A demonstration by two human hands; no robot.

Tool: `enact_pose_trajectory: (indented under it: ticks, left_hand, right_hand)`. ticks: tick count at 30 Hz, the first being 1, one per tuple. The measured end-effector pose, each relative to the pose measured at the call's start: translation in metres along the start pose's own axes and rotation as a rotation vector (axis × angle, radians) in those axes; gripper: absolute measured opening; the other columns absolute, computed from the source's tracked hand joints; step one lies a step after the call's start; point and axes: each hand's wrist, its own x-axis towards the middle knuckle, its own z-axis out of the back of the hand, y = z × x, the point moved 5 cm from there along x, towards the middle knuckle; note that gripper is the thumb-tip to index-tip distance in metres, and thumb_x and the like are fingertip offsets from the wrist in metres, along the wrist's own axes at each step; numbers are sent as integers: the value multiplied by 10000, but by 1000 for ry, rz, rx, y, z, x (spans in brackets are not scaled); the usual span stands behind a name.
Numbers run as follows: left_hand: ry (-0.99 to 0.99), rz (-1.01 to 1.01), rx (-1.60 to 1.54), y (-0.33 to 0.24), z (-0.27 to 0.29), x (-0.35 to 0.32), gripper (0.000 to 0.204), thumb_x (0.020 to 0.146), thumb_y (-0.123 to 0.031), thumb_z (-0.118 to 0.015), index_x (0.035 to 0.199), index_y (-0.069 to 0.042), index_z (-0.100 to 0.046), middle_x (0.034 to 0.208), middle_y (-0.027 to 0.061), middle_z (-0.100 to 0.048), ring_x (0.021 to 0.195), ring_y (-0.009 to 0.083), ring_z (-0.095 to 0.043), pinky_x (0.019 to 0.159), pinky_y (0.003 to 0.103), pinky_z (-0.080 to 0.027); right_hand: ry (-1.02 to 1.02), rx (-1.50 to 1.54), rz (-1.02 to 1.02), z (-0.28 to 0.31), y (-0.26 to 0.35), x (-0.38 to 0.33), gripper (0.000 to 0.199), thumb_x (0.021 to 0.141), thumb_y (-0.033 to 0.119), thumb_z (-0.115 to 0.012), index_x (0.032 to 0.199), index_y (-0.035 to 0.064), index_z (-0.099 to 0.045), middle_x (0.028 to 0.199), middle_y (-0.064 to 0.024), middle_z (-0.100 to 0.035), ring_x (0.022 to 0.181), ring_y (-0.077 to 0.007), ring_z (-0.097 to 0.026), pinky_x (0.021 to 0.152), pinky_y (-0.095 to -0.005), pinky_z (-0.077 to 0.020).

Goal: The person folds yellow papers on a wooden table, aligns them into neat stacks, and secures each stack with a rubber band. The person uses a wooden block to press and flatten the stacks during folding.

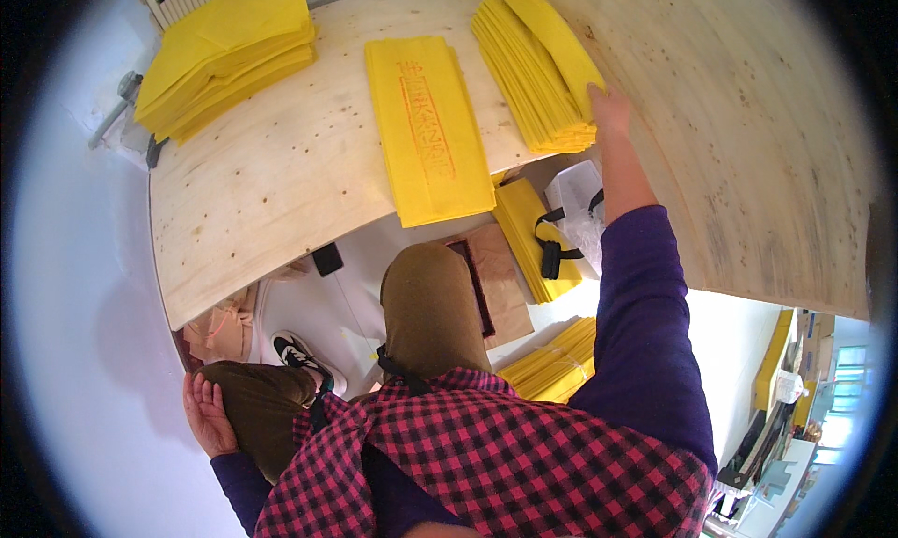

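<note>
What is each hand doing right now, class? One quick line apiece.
Left hand: open, palm showing, nothing in it, beside the bent knee.
Right hand: closed on the end of a yellow folded piece above the right-hand stack.

The table [262, 192] is stretching out before the person, and the left stack [229, 56] is sitting toward its far left! The middle pile [430, 131] is lying between that and the right stack [528, 75], its near end poking over the table's near edge. The right hand [611, 109] is holding the right stack's right side; the left hand [211, 414] is resting by the left knee [245, 388]. Lower down, a bundle [552, 362] is lying right of the right knee [430, 299].
</note>
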Motion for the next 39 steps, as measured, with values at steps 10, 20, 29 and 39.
enact_pose_trajectory:
  ticks: [10, 20, 29, 39]
  left_hand:
    - [-28, 21, 7, 2, 6, 4, 500, 953, -280, -466, 1362, -30, -328, 1250, 114, -482, 1065, 161, -513, 976, 345, -417]
    - [-64, 46, 57, 1, 3, 4, 515, 947, -288, -475, 1368, -34, -323, 1251, 114, -475, 1081, 176, -493, 985, 356, -397]
    - [47, 71, 172, -11, -51, 8, 519, 935, -289, -491, 1357, -29, -336, 1256, 133, -481, 1116, 212, -494, 989, 371, -389]
    - [715, 207, 220, 10, -372, 52, 440, 936, -208, -476, 1308, 13, -395, 1222, 164, -518, 1061, 230, -551, 919, 346, -447]
  right_hand:
    - [45, -360, -24, 3, -19, 20, 332, 720, 279, -624, 953, 46, -657, 898, -146, -664, 810, -240, -646, 707, -347, -515]
    - [63, -671, 249, -3, -22, 34, 625, 690, 386, -677, 1244, 143, -520, 1201, -145, -569, 1111, -289, -544, 941, -363, -427]
    - [371, -316, -30, -4, -74, 68, 850, 689, 530, -693, 1253, -64, -466, 1244, -216, -525, 1136, -293, -524, 954, -363, -404]
    - [707, 19, -242, -8, -63, 44, 679, 789, 545, -618, 1131, -40, -579, 1065, -135, -638, 904, -201, -630, 820, -310, -475]
